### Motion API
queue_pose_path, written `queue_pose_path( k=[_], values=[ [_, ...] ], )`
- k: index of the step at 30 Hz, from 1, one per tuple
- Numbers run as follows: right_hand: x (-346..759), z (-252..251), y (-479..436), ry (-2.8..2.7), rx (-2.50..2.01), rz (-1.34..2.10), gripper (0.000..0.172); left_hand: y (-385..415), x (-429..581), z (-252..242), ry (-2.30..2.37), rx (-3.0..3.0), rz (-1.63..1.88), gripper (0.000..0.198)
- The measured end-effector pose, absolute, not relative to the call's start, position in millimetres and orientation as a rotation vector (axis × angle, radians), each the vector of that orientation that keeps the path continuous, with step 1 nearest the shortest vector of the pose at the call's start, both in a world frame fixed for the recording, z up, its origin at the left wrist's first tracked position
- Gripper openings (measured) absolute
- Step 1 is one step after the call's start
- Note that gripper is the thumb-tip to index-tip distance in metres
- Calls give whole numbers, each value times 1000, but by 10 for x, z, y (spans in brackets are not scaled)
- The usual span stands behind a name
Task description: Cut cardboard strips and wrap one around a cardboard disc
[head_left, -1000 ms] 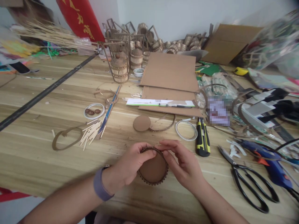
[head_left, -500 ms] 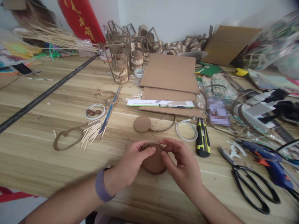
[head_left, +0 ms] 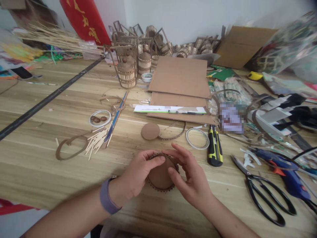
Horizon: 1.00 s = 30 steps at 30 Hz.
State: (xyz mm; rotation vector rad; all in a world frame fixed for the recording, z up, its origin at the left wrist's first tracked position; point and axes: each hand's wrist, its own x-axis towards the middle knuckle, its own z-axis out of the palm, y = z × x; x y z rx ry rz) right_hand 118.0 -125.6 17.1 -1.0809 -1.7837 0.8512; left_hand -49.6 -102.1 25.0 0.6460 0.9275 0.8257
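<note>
My left hand (head_left: 138, 172) is closed on a round cardboard disc (head_left: 160, 175), with the thumb over its upper face and the fingers at the far edge. A notched corrugated strip (head_left: 158, 189) runs around the disc as a rim. At the disc's right side is my right hand (head_left: 190, 175), its fingers apart and loosely curved. The right thumb hovers at the disc's face while the fingertips reach over the far rim; whether they touch is unclear. Beyond the hands lie another cardboard disc (head_left: 150, 131) and a loose notched strip (head_left: 173, 136).
To the right are a tape roll (head_left: 197, 138), a yellow-black utility knife (head_left: 214, 148), black scissors (head_left: 262, 191) and a blue glue gun (head_left: 289, 175). Wooden sticks (head_left: 96, 142) and a brown strip loop (head_left: 61, 148) lie left. Cardboard sheets (head_left: 179, 76) and small lantern-like models (head_left: 126, 74) stand behind.
My right hand has loosened from the rim; its thumb and fingers have spread apart and shifted slightly left. The disc has come a little nearer and to the left, still in my left hand.
</note>
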Motion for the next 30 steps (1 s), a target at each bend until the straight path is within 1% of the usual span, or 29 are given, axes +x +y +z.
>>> queue_pose_path(
  k=[5, 11, 15, 20, 26, 30],
  values=[
    [1184, 179, -1253, -1763, -1062, 862, 54, -1034, -502, 259, 931, 666, 780, 26],
    [1193, 179, -1257, -1772, -1000, 962, 60, -1008, -511, 303, 837, 739, 760, 25],
    [1170, 181, -1254, -1768, -1000, 974, 58, -1001, -521, 305, 881, 759, 753, 23],
    [1151, 189, -1263, -1736, -977, 981, 54, -1005, -521, 276, 892, 774, 700, 25],
    [1158, 180, -1291, -1741, -1012, 997, 56, -995, -522, 297, 802, 798, 681, 27],
    [1131, 179, -1293, -1747, -1020, 966, 50, -998, -537, 303, 859, 765, 683, 24]
  ],
)
